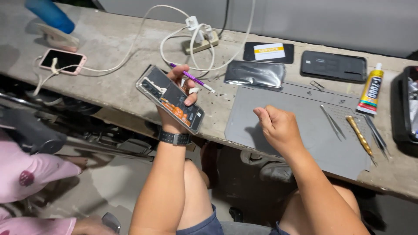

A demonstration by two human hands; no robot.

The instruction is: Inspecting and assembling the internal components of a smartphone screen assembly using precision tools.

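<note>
Tabletop [130,39]: bare concrete, running left to right across the upper frame.

Far left, on the tabletop: a blue bottle [50,15] lay over a pale stand [58,39]; just below them a pink phone [63,60] lay face up with a white cable [130,48] plugged in. The cable ran right to a power strip [200,41] near the back edge.

Lower left corner: another person's pink sleeve [30,174], off the tabletop.

Left hand [178,104]: raised above the tabletop's front edge, a dark watch [175,138] on the wrist. Its grip was clamped on an opened phone [170,99], back cover off and insides showing, held tilted. The same fingers also pinched a purple tool [191,79] with a white tip, lying across the top of the phone.

Centre: a dark back cover [254,74] lay on the tabletop beside a grey mat [313,139].

Right hand [278,128]: over the mat's left part, grip curled together into a loose fist; nothing visible in it.

Behind the mat: a black phone with a card [268,52] and a second black phone [334,66].

Right, on the mat: tweezers [333,122], a gold bit [360,135] and dark tweezers [376,135]. A glue tube [371,90] lay just beyond, and a black case [407,104] stood at the frame's edge.
</note>
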